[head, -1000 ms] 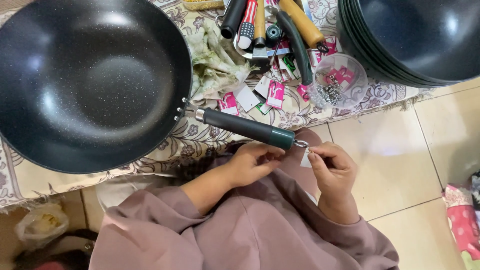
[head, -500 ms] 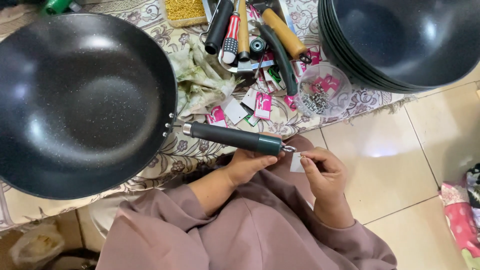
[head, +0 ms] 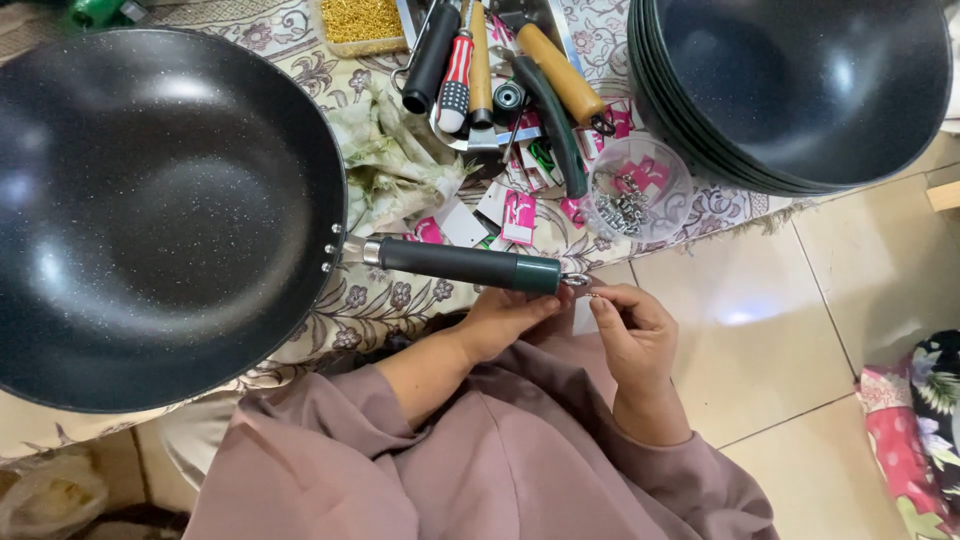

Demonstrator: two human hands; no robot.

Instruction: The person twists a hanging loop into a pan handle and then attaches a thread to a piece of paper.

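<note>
The dark green handle of the big black wok runs across the middle of the frame, its free end poking off the patterned cloth toward the person, probably to keep the end fitting within reach. The left hand cups under that end, fingers curled against it. The right hand has its fingertips pinched together on a small metal piece right at the tip. Upper middle lie tools; a clear bowl of screws sits nearby, stacked woks at upper right.

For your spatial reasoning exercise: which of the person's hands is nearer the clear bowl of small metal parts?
Right. The right hand lies just below the clear bowl; the left hand is farther left, under the wok handle.
</note>
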